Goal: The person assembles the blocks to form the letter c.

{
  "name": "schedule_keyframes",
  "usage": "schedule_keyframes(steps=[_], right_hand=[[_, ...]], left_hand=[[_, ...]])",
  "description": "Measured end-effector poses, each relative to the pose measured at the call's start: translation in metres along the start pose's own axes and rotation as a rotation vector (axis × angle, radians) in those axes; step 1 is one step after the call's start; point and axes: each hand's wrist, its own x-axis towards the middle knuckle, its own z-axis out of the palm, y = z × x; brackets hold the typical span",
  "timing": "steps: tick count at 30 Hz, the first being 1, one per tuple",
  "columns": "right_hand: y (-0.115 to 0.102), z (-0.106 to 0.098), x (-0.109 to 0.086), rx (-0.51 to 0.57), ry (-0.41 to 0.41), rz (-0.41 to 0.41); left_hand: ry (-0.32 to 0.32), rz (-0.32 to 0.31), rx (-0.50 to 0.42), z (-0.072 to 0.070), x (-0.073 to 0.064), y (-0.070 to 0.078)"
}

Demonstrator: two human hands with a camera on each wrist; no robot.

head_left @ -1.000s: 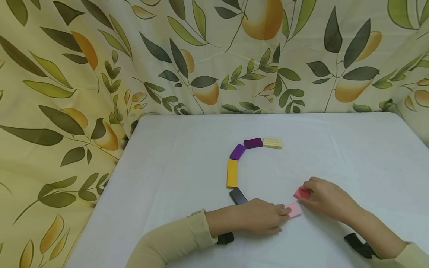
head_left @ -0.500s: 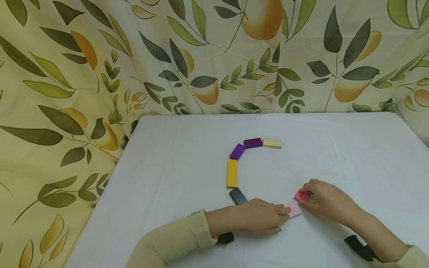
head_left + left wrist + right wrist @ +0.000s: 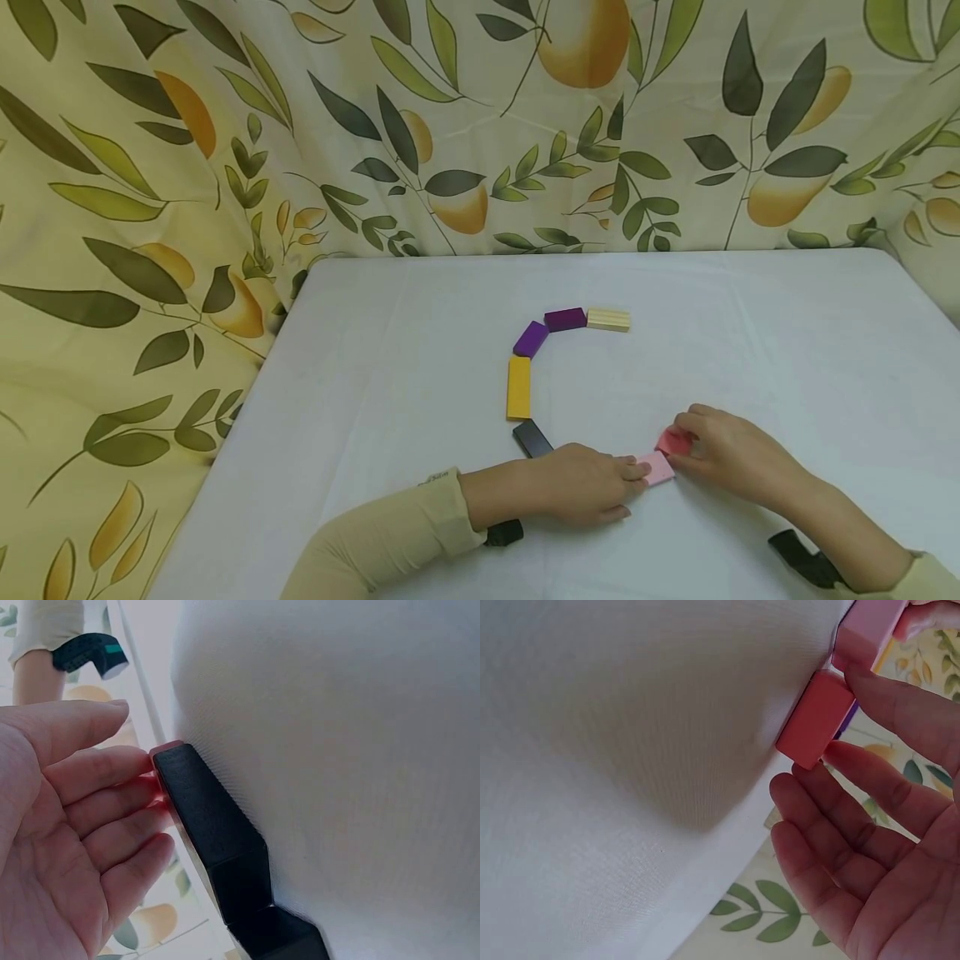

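Note:
In the head view my left hand (image 3: 581,483) lies palm down with extended fingertips resting on a pale pink block (image 3: 657,468). A coral-red block (image 3: 672,442) is pinched between the thumb and fingers of my right hand (image 3: 735,450), its near corner at the pink block's far right end. The right wrist view shows the red block (image 3: 817,720) end to end with the pink one (image 3: 866,634), the thumb at their joint. Dark-looking block sides (image 3: 214,810) stand beside my left fingertips in the left wrist view. My left hand and forearm hide part of the row.
A curved row continues with a dark grey block (image 3: 532,438), a yellow block (image 3: 518,388), a violet block (image 3: 532,339), a dark purple block (image 3: 566,319) and a pale cream block (image 3: 608,320). They lie on a white-covered table (image 3: 390,350). Behind it hangs a leaf-patterned cloth (image 3: 465,125).
My right hand has shifted slightly toward me with the red block, closing the small gap to the pink block. My left hand has stayed in place.

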Motion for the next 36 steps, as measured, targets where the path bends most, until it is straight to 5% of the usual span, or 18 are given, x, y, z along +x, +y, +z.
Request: schedule_keyframes(steps=[28,36], right_hand=[[-0.0005,0.0006,-0.0005,-0.007,0.000,-0.021],[-0.0016,0.0002,-0.0008,-0.017,-0.002,-0.009]], left_hand=[[-0.010,-0.017,-0.028,0.0002,0.0007,-0.0018],[0.062,0.016,-0.015,0.0040,-0.0024,-0.0046]])
